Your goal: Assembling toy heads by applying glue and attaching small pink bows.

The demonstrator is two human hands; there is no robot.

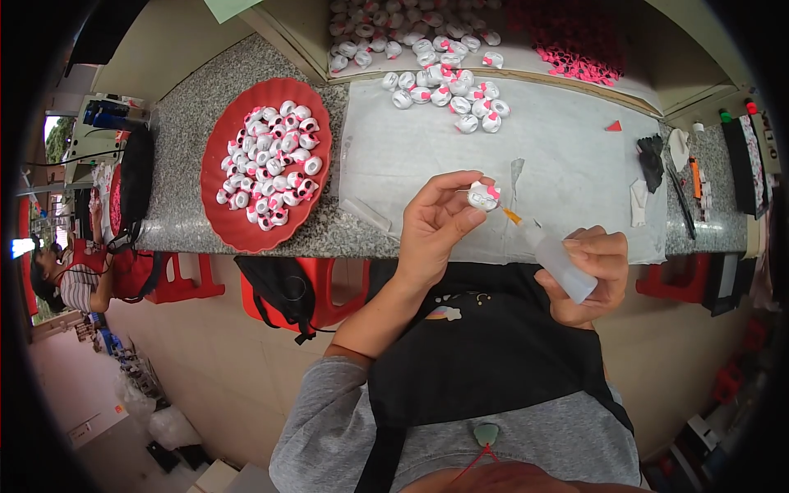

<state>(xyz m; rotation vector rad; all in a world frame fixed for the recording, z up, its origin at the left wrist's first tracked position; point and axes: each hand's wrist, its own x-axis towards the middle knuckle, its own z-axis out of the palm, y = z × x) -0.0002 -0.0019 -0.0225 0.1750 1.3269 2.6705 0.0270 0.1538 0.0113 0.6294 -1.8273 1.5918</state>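
Observation:
Between the thumb and fingers of my left hand (440,215) is a small white figurine head (483,195) with pink on it. My right hand (593,275) is wrapped round a translucent squeeze bottle (565,267). The bottle's orange nozzle tip (511,216) points at the figurine head, close beside it; whether they touch I cannot tell. Both hands are above the near edge of a white sheet (427,148) on the counter. To the left, a red scalloped tray (218,164) holds many similar white heads with pink and dark parts.
Loose white heads (448,90) are heaped at the sheet's far side, spilling from a shelf. Small pink pieces (579,57) lie heaped at the far right. A black glove (649,160) is at the sheet's right edge. A red stool (329,283) stands left; another person (78,275) sits farther left.

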